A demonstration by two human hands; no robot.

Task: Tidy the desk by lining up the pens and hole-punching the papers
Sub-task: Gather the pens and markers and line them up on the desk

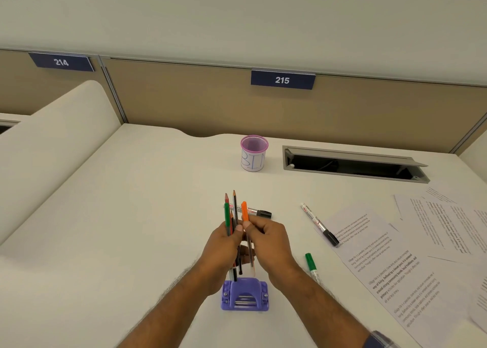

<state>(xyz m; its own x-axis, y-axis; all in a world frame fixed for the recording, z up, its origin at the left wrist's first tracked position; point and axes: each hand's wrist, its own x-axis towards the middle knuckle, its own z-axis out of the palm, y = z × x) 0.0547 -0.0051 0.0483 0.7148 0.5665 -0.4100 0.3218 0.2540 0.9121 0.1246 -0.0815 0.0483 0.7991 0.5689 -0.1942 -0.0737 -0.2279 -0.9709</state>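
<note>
A: Head view: what do the hands hold?
B: The left hand [224,245] grips a bundle of pens and pencils [232,216]; the right hand [266,242] pinches an orange pen [245,214] beside it, above the purple hole punch [245,293] near the desk's [131,216] front edge.
A: And the rest?
B: Two black-capped markers [319,223] and a green marker [311,266] lie mid-desk; papers [382,263] spread along the right edge; a mesh cup [253,154] stands toward the back edge.

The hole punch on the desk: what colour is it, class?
Purple, seen in the head view, the only one.
</note>
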